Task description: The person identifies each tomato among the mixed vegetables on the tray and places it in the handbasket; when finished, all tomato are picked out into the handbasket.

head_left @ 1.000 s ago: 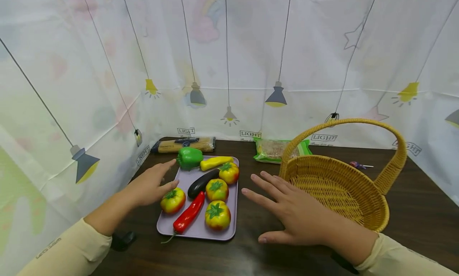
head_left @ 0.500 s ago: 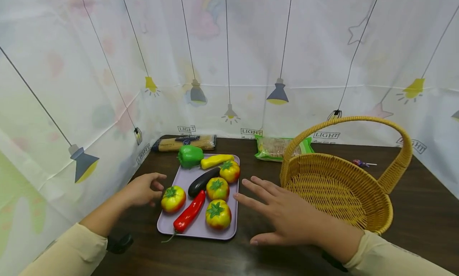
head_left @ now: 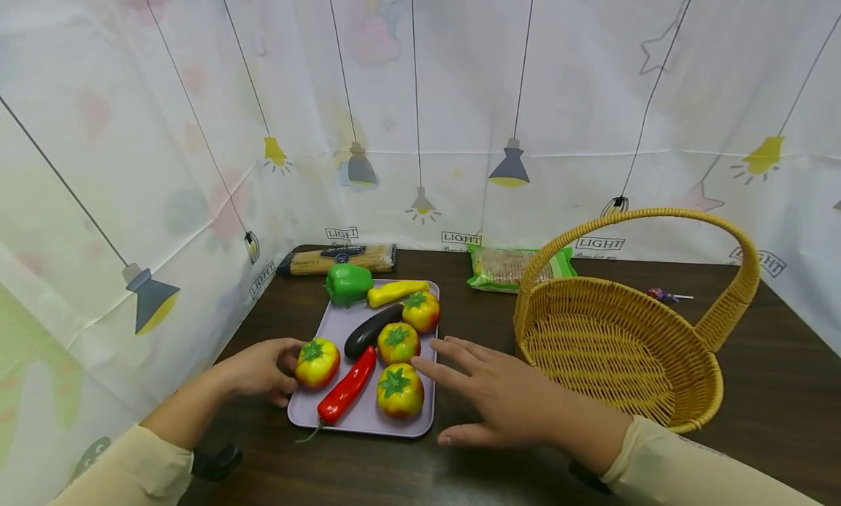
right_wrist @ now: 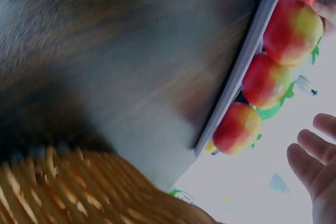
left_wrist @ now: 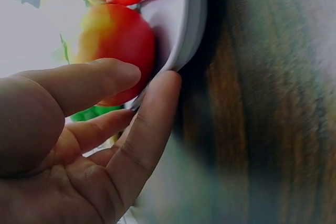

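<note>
The left grip [head_left: 266, 367] is half-curled at the leftmost tomato [head_left: 318, 363], any hold unclear; the right grip [head_left: 493, 396] is spread, empty, near the tray [head_left: 360, 418].

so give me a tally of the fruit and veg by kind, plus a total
Red-and-yellow tomatoes: 4
Eggplant: 1
Red chili pepper: 1
Green bell pepper: 1
Long yellow vegetable: 1
Total: 8

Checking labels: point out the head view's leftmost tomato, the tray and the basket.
Leftmost tomato [head_left: 318, 369]: head view, body below its green leaves.
Tray [head_left: 361, 418]: head view, bare surface near its front edge.
Basket [head_left: 601, 363]: head view, woven bottom.
</note>
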Motion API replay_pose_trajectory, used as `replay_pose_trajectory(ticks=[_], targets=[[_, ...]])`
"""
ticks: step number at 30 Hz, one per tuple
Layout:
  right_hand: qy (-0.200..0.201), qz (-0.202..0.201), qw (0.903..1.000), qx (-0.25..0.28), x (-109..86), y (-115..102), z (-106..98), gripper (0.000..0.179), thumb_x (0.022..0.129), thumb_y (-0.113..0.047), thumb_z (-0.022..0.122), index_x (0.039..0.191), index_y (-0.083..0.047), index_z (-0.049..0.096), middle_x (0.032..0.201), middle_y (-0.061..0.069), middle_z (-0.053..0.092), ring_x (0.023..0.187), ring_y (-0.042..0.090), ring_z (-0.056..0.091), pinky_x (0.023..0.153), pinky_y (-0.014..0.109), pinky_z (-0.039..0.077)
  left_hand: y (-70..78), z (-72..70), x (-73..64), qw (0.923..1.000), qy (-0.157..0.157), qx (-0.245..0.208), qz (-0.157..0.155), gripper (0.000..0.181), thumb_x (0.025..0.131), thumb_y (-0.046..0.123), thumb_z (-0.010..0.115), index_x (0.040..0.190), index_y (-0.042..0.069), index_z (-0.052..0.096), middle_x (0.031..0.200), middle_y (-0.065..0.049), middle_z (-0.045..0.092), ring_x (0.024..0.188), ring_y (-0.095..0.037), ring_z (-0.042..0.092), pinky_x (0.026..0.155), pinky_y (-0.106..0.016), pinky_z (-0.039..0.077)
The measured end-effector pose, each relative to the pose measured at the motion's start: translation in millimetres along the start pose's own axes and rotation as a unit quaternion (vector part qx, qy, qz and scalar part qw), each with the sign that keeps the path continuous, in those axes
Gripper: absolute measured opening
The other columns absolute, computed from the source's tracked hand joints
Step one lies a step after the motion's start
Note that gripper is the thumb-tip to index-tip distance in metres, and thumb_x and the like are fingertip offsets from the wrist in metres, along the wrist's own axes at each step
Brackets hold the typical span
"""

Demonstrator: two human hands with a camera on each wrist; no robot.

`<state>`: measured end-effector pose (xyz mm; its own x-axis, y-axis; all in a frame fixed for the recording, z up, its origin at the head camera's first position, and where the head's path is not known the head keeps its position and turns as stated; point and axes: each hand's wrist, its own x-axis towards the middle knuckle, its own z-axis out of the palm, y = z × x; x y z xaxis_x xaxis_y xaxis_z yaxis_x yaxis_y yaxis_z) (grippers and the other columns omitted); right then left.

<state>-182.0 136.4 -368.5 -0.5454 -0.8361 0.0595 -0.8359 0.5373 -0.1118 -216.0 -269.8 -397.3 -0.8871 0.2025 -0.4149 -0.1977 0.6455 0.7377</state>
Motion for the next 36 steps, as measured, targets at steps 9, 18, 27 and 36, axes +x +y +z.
replay_pose_trajectory(ticks=[9,18,27,36], targets=[[-0.002,0.02,0.9951,0.097,14.6,-1.9,16.8,0.086,0.092,-0.074,0.051,0.163,-0.037,0.019,0.165,0.005,0.027,0.144,0.03,0.038,0.106,0.055,0.046,-13.2,7.1,-2.4,0.9989,0.012,-0.046,-0.005,0.068,0.081,-0.012,0.075,0.141,-0.007,0.043,0.102,-0.019,0.05,0.078,-0.029,0.061,0.064,-0.04,0.063],[0.014,0.062,0.982,0.178,28.5,-7.2,28.6,0.082,0.092,-0.071,0.056,0.16,-0.033,0.028,0.155,0.0,0.038,0.131,0.022,0.05,0.101,0.05,0.051,-15.5,9.2,-1.6,0.9983,0.016,-0.056,-0.007,0.071,0.082,-0.011,0.076,0.144,-0.005,0.041,0.102,-0.019,0.05,0.078,-0.029,0.06,0.064,-0.04,0.063],[0.037,0.086,0.9725,0.213,39.2,-8.6,35.9,0.083,0.09,-0.068,0.063,0.156,-0.025,0.037,0.137,0.002,0.049,0.11,0.016,0.058,0.09,0.043,0.056,-16.3,8.3,-1.7,0.9982,0.011,-0.058,-0.01,0.068,0.084,-0.009,0.077,0.142,-0.004,0.043,0.103,-0.018,0.051,0.079,-0.029,0.061,0.065,-0.04,0.063],[0.036,0.094,0.9689,0.226,42.8,-8.2,44.2,0.082,0.087,-0.067,0.068,0.155,-0.03,0.039,0.133,-0.002,0.049,0.108,0.015,0.059,0.09,0.041,0.055,-15.6,7.4,-2.4,0.9972,0.002,-0.074,-0.007,0.065,0.084,-0.009,0.076,0.14,-0.003,0.043,0.103,-0.019,0.05,0.08,-0.03,0.061,0.066,-0.041,0.063]])
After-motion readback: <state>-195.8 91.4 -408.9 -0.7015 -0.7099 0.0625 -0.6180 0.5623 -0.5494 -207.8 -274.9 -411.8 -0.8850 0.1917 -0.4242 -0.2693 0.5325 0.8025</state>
